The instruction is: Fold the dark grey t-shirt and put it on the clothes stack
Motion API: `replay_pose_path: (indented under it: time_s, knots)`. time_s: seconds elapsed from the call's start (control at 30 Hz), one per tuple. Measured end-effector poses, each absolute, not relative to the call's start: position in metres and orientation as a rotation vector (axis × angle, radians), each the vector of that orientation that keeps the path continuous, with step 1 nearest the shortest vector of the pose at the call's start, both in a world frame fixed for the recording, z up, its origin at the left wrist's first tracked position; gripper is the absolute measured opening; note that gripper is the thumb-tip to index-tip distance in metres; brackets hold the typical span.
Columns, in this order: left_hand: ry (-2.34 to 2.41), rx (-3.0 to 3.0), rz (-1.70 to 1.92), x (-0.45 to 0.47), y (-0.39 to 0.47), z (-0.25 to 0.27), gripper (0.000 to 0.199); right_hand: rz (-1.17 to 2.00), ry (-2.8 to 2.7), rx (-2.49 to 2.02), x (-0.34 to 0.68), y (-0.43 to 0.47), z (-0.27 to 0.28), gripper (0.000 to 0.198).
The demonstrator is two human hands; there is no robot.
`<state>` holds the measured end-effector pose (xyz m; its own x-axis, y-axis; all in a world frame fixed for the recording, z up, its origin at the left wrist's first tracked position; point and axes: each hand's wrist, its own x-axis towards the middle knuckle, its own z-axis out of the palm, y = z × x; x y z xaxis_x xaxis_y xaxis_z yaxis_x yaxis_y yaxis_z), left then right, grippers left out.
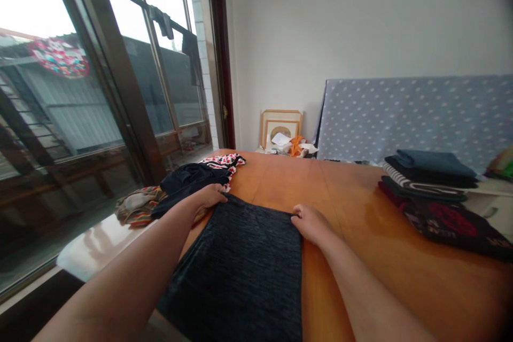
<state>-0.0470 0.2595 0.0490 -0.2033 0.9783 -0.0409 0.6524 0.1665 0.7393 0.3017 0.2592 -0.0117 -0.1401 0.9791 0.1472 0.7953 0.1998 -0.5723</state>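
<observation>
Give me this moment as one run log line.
dark garment: held by far edge; left hand: gripping left corner; right hand: gripping right corner; folded clothes: stacked at right

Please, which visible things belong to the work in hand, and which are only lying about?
Work in hand:
dark garment, far edge held by left hand and right hand
wooden table beneath
folded clothes and loose clothes, probably

Apparently unrelated:
wooden frames
orange item
draped spotted cloth
</observation>
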Motion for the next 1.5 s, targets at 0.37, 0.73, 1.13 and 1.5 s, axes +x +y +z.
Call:
replay_pose_path:
  time_s: [0.37,0.73,1.13,1.5]
  knots:
    - [1.275,1.330,1.166,-0.057,0.217,0.086,0.036,0.734,-1.792,-1.462,0.308,0.262,-0.018,0.007]
    - [1.125,1.325,1.270,-0.060,0.168,0.125,0.039,1.157,-1.483,-1.158,0.316,0.239,0.015,0.031]
    - [0.881,1.371,1.424,-0.045,0.101,0.195,0.033,1.307,-1.402,-0.907,0.343,0.179,0.122,0.027]
    - [0.718,1.385,1.555,-0.013,0.072,0.220,0.034,1.050,-1.333,-0.869,0.379,0.103,0.193,0.022]
